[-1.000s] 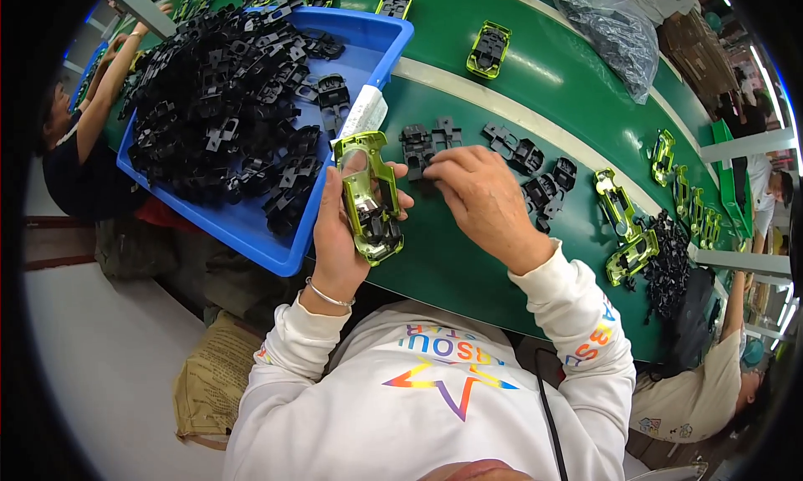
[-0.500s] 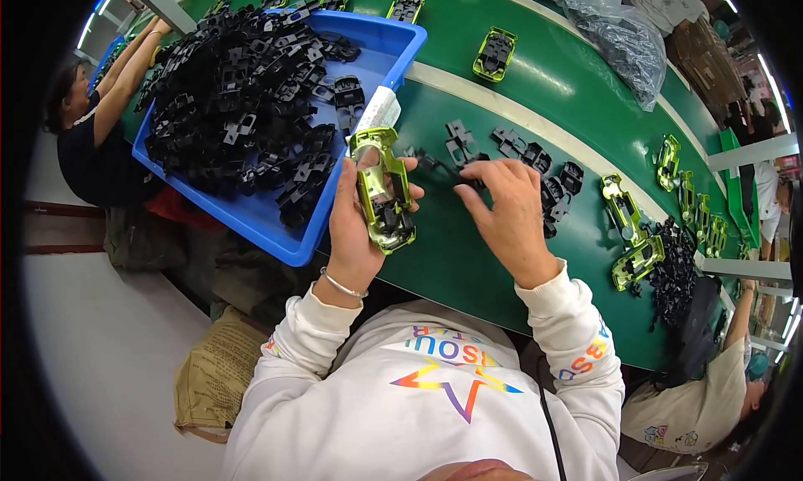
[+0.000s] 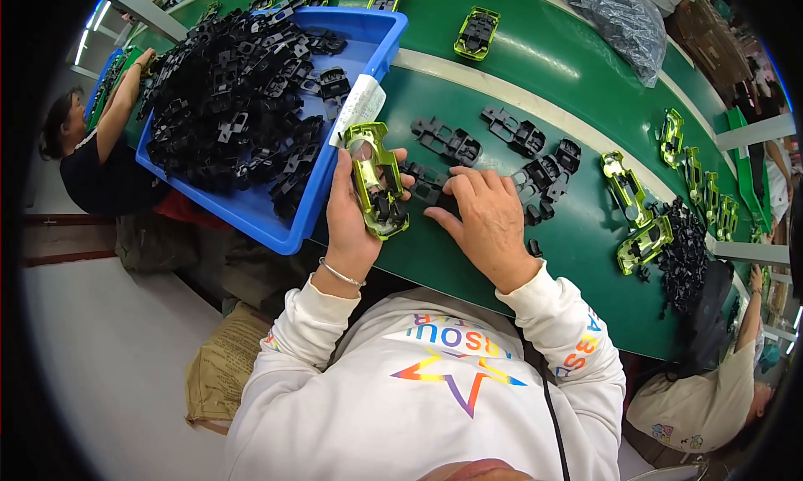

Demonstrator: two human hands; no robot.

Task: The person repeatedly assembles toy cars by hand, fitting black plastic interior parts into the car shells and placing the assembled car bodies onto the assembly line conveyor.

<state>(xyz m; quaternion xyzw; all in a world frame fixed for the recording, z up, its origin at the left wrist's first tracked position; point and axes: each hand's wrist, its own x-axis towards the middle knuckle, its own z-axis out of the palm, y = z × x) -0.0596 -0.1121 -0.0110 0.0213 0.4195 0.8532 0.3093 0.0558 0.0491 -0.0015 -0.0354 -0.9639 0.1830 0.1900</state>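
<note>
My left hand (image 3: 350,217) is wrapped round a shiny yellow-green toy car body shell (image 3: 374,180), held upright, with black parts inside its lower end. My right hand (image 3: 492,222) is just right of the shell, its fingers bent down over the green table. Between its thumb and forefinger is the end of a black plastic car chassis (image 3: 425,182), which reaches toward the shell. Farther back lie another black chassis (image 3: 447,141) and one more (image 3: 514,131). Several black pieces (image 3: 548,176) lie to the right of my right hand, partly behind it.
A blue bin (image 3: 293,230) heaped with black chassis parts stands at left. Green shells (image 3: 644,245) and a pile of small black parts (image 3: 682,263) lie at right. Beyond a pale rail, assembled pieces (image 3: 478,33) sit on the green surface. Co-workers (image 3: 104,159) flank me.
My right hand has moved slightly left and down with the black chassis. The chassis behind it, tilted before, now lies flat. My left hand still holds the shell.
</note>
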